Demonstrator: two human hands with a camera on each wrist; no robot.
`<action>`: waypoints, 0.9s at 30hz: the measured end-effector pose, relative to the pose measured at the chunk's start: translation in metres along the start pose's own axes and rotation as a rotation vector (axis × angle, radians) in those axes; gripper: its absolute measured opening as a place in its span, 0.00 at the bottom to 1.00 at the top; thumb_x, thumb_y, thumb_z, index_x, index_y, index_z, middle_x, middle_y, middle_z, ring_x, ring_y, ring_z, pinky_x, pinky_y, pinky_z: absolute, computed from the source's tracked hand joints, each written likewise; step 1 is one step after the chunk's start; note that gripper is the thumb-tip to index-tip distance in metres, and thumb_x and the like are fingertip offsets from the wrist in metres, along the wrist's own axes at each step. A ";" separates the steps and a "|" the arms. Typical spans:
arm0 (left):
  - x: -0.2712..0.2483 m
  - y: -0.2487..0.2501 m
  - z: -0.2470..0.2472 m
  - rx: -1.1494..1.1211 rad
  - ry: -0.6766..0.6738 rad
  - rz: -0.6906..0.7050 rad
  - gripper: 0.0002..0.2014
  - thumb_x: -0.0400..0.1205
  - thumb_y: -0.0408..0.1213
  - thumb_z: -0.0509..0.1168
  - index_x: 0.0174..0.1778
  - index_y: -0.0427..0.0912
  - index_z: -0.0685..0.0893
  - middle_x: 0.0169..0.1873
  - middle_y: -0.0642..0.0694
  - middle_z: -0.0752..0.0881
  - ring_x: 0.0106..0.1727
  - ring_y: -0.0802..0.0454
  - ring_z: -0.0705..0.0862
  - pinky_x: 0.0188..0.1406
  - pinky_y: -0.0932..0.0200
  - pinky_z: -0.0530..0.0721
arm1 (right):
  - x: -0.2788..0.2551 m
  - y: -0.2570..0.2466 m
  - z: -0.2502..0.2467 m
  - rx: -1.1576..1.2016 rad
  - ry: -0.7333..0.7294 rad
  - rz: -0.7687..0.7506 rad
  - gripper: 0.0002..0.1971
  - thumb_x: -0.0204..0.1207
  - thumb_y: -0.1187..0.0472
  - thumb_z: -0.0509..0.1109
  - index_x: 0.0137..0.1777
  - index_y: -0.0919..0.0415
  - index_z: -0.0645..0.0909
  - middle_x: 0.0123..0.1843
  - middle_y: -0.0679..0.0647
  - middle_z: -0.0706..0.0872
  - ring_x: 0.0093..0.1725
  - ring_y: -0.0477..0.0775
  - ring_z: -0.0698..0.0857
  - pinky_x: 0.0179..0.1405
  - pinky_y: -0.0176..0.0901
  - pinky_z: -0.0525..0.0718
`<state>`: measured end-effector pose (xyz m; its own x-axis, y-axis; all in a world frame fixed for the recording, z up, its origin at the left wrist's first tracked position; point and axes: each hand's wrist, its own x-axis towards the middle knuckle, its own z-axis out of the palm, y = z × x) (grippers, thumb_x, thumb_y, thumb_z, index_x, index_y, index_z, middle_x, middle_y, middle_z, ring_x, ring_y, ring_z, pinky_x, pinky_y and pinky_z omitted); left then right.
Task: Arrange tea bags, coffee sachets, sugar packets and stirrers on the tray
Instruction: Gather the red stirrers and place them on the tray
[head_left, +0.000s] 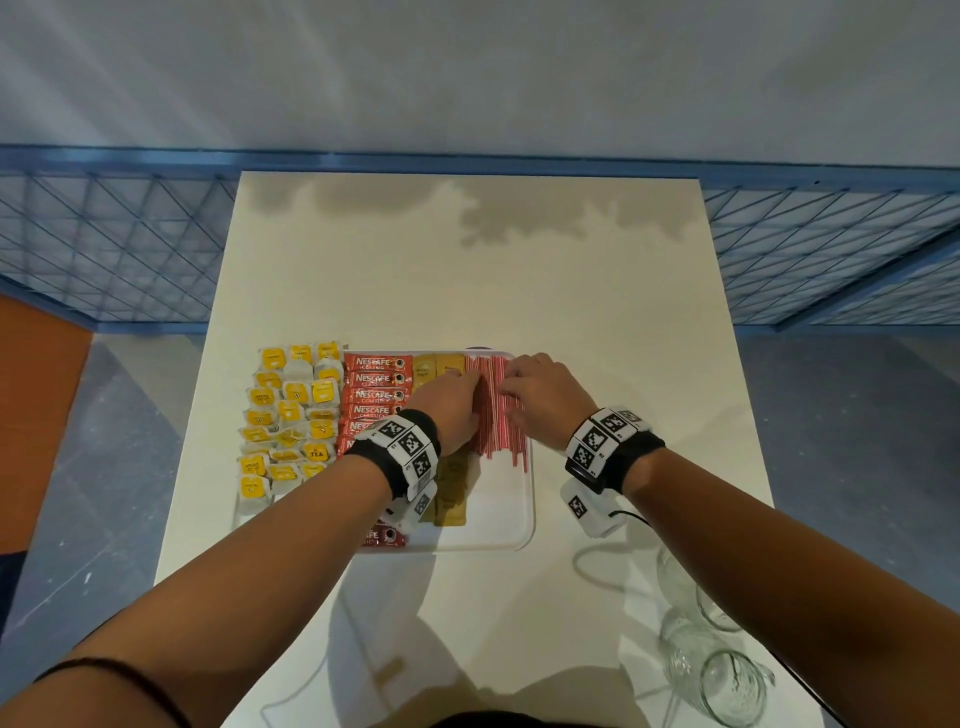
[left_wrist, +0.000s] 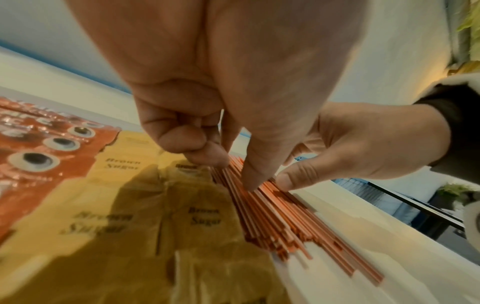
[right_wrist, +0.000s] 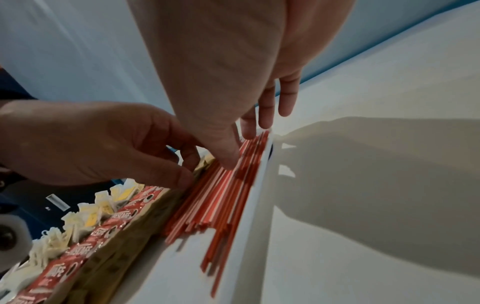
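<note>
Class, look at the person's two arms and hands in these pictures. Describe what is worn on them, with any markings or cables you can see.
Both forearms are bare, with no sleeves. The left hand and right hand wear no gloves. Each wrist carries a black band set with white blocks printed with black square-pattern markers. A white camera unit hangs under each wrist, the right one trailing a black cable. A thin dark band circles the left upper forearm.

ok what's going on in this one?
A person is tidying the red stirrers on the right side of the white tray. The left hand and right hand both touch the pile with their fingertips. Tea bags, Nescafe sachets and brown sugar packets already lie in rows.
</note>
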<state>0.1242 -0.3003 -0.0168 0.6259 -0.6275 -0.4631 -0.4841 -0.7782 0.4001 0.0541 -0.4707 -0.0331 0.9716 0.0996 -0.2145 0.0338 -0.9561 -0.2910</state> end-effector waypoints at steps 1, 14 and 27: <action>-0.002 0.000 0.000 0.023 0.020 0.019 0.22 0.84 0.43 0.67 0.74 0.45 0.74 0.55 0.47 0.79 0.52 0.47 0.82 0.53 0.54 0.85 | -0.002 0.000 -0.001 0.006 0.008 -0.012 0.12 0.79 0.56 0.73 0.60 0.55 0.89 0.63 0.53 0.84 0.64 0.60 0.78 0.62 0.59 0.80; -0.018 0.002 0.018 0.192 -0.012 0.194 0.38 0.79 0.49 0.71 0.84 0.40 0.66 0.85 0.41 0.62 0.85 0.42 0.63 0.85 0.44 0.61 | -0.033 -0.003 0.004 -0.076 -0.141 -0.166 0.35 0.66 0.48 0.84 0.69 0.65 0.82 0.76 0.61 0.75 0.67 0.61 0.77 0.68 0.54 0.76; -0.014 0.002 0.024 0.166 0.022 0.232 0.38 0.79 0.45 0.73 0.84 0.42 0.67 0.84 0.41 0.63 0.85 0.40 0.63 0.84 0.42 0.65 | -0.038 0.002 0.010 -0.096 -0.084 -0.231 0.33 0.65 0.49 0.85 0.66 0.66 0.83 0.76 0.65 0.78 0.78 0.71 0.73 0.73 0.66 0.77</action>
<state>0.0995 -0.2936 -0.0287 0.4989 -0.7900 -0.3562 -0.7082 -0.6086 0.3579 0.0151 -0.4734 -0.0353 0.9129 0.3373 -0.2300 0.2789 -0.9267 -0.2520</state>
